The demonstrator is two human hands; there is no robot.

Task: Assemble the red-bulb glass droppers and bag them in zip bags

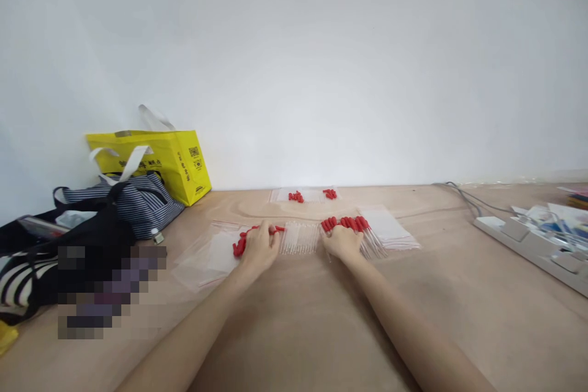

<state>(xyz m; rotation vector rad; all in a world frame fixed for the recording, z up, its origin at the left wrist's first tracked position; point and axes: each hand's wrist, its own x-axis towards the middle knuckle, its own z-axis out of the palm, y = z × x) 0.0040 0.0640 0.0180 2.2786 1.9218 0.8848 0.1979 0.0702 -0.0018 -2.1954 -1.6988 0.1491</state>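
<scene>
My left hand (261,246) is closed at a group of small red pieces (239,246) on the left, and one thin red tip sticks out to its right. What its fingers pinch is too small to name. My right hand (340,241) is closed over thin clear sticks with red tops (362,224); its fingertips are partly hidden. Between the hands lies a row of thin clear sticks (298,239) side by side. Clear plastic bags lie beside each hand, a left stack (223,252) and a right stack (383,226).
Near the wall lies a clear bag (313,194) with two clusters of red pieces. A yellow bag (184,165), a striped bag (151,205) and a black bag (98,245) stand at the left. At the right are a white power strip (533,245) and grey cables (463,196).
</scene>
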